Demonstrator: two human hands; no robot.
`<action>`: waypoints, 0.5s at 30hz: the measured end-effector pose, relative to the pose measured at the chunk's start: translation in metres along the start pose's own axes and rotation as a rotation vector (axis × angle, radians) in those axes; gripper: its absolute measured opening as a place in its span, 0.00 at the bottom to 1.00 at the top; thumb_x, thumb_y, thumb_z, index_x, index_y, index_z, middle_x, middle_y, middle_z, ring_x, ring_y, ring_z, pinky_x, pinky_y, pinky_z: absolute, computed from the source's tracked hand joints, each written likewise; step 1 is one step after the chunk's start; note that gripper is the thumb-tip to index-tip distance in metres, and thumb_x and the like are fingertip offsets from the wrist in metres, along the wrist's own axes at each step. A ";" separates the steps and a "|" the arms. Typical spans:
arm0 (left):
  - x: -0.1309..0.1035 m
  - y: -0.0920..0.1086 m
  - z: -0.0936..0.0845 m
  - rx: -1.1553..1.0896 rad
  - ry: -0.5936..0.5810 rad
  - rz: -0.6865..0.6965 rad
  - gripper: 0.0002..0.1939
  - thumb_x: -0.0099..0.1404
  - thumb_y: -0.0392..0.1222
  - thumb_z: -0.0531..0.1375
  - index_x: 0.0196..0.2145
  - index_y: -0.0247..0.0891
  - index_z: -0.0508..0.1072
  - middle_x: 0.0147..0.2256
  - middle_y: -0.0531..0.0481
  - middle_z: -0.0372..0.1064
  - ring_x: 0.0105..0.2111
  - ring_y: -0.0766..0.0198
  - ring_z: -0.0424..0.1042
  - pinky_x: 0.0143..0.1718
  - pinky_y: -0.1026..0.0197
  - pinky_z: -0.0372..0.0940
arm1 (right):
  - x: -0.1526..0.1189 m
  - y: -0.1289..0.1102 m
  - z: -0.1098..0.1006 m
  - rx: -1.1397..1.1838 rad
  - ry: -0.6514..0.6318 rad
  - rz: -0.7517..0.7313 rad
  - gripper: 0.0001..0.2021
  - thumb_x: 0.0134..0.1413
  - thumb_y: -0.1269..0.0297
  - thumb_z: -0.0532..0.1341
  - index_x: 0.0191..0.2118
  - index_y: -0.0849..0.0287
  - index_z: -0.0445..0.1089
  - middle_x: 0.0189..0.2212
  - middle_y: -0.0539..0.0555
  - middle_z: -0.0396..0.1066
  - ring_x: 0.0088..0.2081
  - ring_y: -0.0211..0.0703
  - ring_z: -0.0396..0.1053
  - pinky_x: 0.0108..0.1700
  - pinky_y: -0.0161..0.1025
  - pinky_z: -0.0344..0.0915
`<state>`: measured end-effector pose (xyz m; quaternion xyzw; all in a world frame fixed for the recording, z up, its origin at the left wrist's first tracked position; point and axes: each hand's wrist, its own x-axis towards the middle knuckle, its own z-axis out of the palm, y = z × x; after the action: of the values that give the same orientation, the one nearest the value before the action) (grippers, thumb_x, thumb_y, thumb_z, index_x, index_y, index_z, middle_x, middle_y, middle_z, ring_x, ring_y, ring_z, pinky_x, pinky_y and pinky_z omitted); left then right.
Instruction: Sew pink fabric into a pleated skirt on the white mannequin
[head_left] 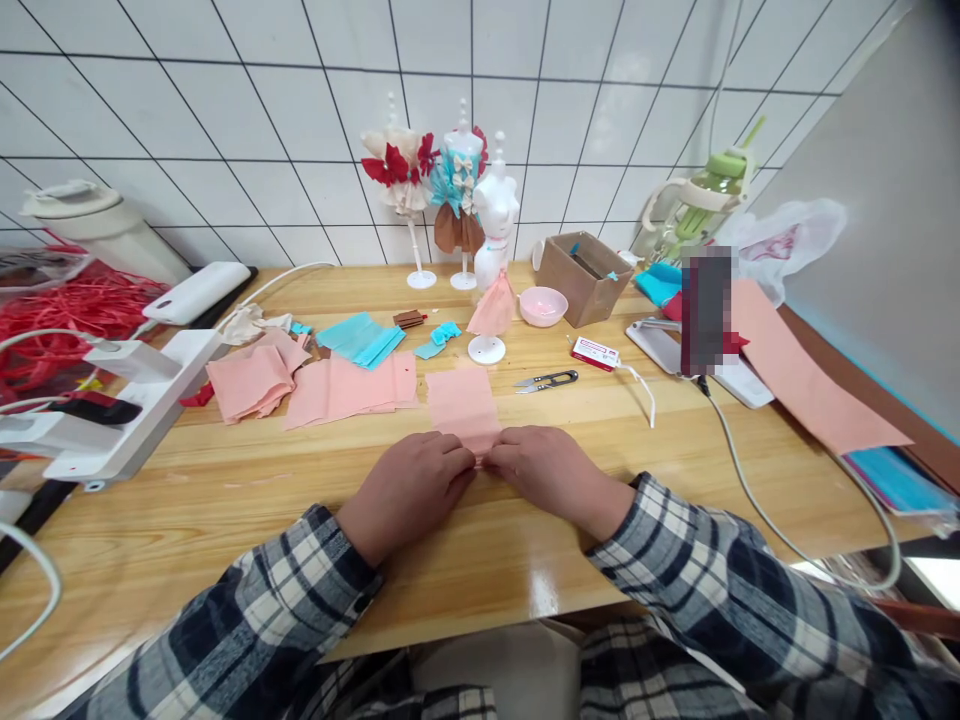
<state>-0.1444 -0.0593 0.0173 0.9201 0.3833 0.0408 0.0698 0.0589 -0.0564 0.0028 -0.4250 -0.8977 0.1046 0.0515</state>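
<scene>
A pink crepe paper piece (463, 400) lies on the wooden table in front of me, its near edge gathered or folded into narrow layers. My left hand (420, 480) pinches that near edge from the left, fingers closed. From the right, my right hand (544, 470) pinches the same edge, its fingertips close to the left ones. Just beyond the paper stands a small white mannequin (495, 215) with a pink paper skirt (493, 305). To the right of the paper lie black-handled thread snips (547, 381).
Pink sheets (352, 390) and blue paper (361, 340) lie left. Behind are two dressed mannequins (409, 180), a pink bowl (544, 306) and a cardboard box (585, 275). A power strip (142, 420) sits far left; a phone on a stand (705, 315) and its cable are right.
</scene>
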 end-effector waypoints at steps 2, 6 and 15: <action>0.000 -0.001 -0.002 0.018 -0.004 -0.001 0.13 0.69 0.39 0.52 0.34 0.39 0.76 0.33 0.48 0.75 0.34 0.58 0.72 0.36 0.55 0.64 | 0.000 0.000 0.000 0.021 0.011 0.023 0.10 0.63 0.66 0.56 0.39 0.54 0.76 0.36 0.52 0.75 0.37 0.41 0.71 0.35 0.36 0.59; -0.001 0.001 -0.004 0.059 0.036 0.017 0.13 0.69 0.42 0.53 0.33 0.40 0.77 0.32 0.48 0.75 0.34 0.57 0.72 0.37 0.53 0.63 | 0.001 0.000 -0.002 0.073 0.021 0.056 0.09 0.62 0.66 0.57 0.39 0.53 0.76 0.37 0.51 0.76 0.38 0.41 0.72 0.36 0.35 0.60; -0.002 -0.003 -0.003 0.080 0.048 0.029 0.12 0.69 0.40 0.54 0.32 0.40 0.77 0.30 0.49 0.76 0.33 0.58 0.72 0.39 0.53 0.63 | 0.005 -0.002 -0.008 0.134 -0.020 0.099 0.08 0.62 0.65 0.58 0.38 0.53 0.77 0.37 0.52 0.76 0.39 0.42 0.72 0.39 0.36 0.61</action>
<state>-0.1484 -0.0578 0.0196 0.9263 0.3730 0.0487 0.0232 0.0557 -0.0524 0.0106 -0.4633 -0.8671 0.1710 0.0657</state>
